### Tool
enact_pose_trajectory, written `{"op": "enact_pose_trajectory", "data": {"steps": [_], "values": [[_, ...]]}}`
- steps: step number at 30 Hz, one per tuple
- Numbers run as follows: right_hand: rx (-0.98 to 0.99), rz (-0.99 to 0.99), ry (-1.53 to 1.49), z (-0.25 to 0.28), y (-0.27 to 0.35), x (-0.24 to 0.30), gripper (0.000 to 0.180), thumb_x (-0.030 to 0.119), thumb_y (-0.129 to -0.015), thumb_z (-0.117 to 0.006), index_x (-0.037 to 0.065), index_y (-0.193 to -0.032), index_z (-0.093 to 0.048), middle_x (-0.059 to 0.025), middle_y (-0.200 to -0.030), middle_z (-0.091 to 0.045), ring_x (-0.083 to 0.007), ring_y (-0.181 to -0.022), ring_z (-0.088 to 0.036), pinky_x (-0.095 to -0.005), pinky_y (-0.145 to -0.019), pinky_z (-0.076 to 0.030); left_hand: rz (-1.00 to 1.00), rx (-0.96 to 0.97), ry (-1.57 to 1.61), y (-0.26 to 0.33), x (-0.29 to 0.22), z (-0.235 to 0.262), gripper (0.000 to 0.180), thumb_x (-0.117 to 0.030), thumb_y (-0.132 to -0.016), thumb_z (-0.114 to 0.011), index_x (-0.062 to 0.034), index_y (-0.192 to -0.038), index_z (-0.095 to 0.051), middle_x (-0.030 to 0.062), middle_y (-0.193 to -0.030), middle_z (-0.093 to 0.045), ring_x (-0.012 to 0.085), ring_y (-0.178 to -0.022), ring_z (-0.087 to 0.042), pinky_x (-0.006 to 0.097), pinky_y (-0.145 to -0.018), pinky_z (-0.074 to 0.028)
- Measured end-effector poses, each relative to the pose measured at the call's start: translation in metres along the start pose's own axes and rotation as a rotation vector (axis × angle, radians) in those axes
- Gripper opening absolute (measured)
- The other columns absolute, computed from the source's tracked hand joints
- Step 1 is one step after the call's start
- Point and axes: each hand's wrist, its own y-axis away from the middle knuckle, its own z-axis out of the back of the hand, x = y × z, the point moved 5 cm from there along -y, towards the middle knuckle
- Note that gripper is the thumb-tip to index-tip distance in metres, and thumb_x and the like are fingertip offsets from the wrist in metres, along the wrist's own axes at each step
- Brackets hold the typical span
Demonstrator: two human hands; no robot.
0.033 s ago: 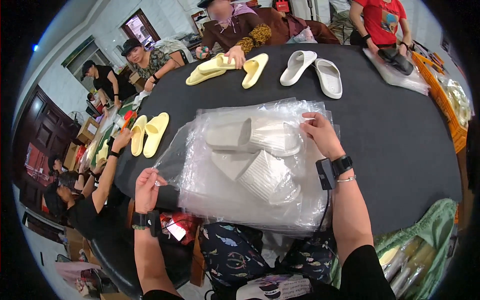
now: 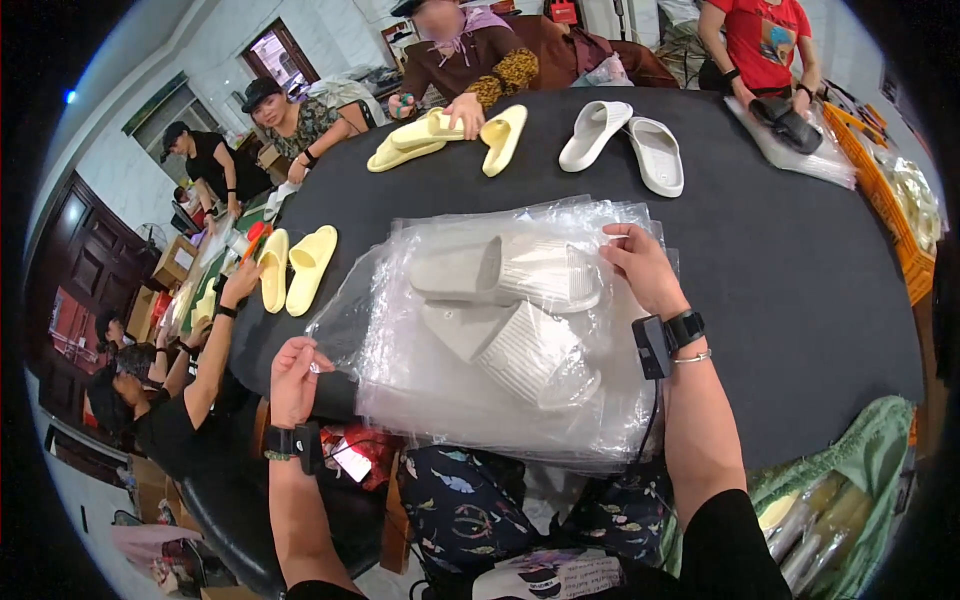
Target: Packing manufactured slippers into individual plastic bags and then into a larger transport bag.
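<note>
Two hands handling a clear bag with grey slippers

The person's left hand (image 2: 293,380) is pinching the lower left corner of a clear plastic bag (image 2: 345,318) between thumb and fingers, pulling the film out to a point. The right hand (image 2: 645,275) is reaching to the bag's upper right edge, fingers bent and fingertips touching the plastic; whether they are gripping it, I cannot tell. Two grey slippers (image 2: 535,355) are lying under the clear film between the hands, one above the other, on a pile of bags (image 2: 500,430) at the near edge of the dark table (image 2: 790,300).

Farther off, a pale grey pair (image 2: 597,135) is sitting apart. A co-worker's hand (image 2: 465,113) is resting on yellow slippers (image 2: 408,157) across the table. Another yellow pair (image 2: 310,270) is standing to the left. A person in red (image 2: 765,45) is handling a dark slipper (image 2: 790,125) beside an orange crate (image 2: 897,225).
</note>
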Motion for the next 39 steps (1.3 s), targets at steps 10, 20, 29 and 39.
{"op": "enact_pose_trajectory", "data": {"steps": [10,20,29,39], "values": [[0.029,-0.141,-0.133,0.0,-0.002,-0.007,0.031,0.008,-0.089,-0.067,0.001,-0.118,-0.057,-0.0038,-0.098,-0.06,-0.0091,-0.083,-0.056,-0.0215,-0.07,-0.045,-0.002,-0.016,0.013,0.002,-0.001,0.002,0.012,-0.012,-0.099,-0.057,-0.0025,-0.104,-0.061,0.0084,-0.079,-0.067,0.0164,-0.073,-0.063,0.029,-0.073,-0.051],[-0.03,-0.102,-0.414,0.001,-0.01,-0.014,0.03,0.008,-0.09,-0.068,0.002,-0.116,-0.056,-0.0028,-0.093,-0.06,-0.0077,-0.077,-0.056,-0.0213,-0.067,-0.046,-0.038,-0.021,-0.013,0.006,0.002,0.001,0.011,-0.011,-0.099,-0.057,-0.0021,-0.104,-0.061,0.0084,-0.079,-0.067,0.0157,-0.071,-0.062,0.028,-0.072,-0.049],[-0.041,-0.072,-0.306,0.001,-0.011,-0.012,0.03,0.008,-0.089,-0.069,0.002,-0.115,-0.056,-0.0023,-0.091,-0.061,-0.0084,-0.076,-0.055,-0.0224,-0.07,-0.047,-0.063,-0.059,0.026,0.005,-0.002,0.007,0.011,-0.012,-0.098,-0.058,-0.0017,-0.102,-0.061,0.0087,-0.079,-0.065,0.017,-0.073,-0.062,0.03,-0.073,-0.049],[-0.255,0.144,-0.283,0.004,-0.022,-0.016,0.025,0.003,-0.089,-0.069,0.002,-0.112,-0.059,-0.0021,-0.095,-0.064,-0.0095,-0.082,-0.059,-0.0241,-0.075,-0.049,-0.092,0.01,-0.027,0.009,0.001,0.007,0.013,-0.013,-0.099,-0.058,-0.0013,-0.104,-0.061,0.0107,-0.084,-0.067,0.0186,-0.078,-0.064,0.033,-0.077,-0.051]]}}
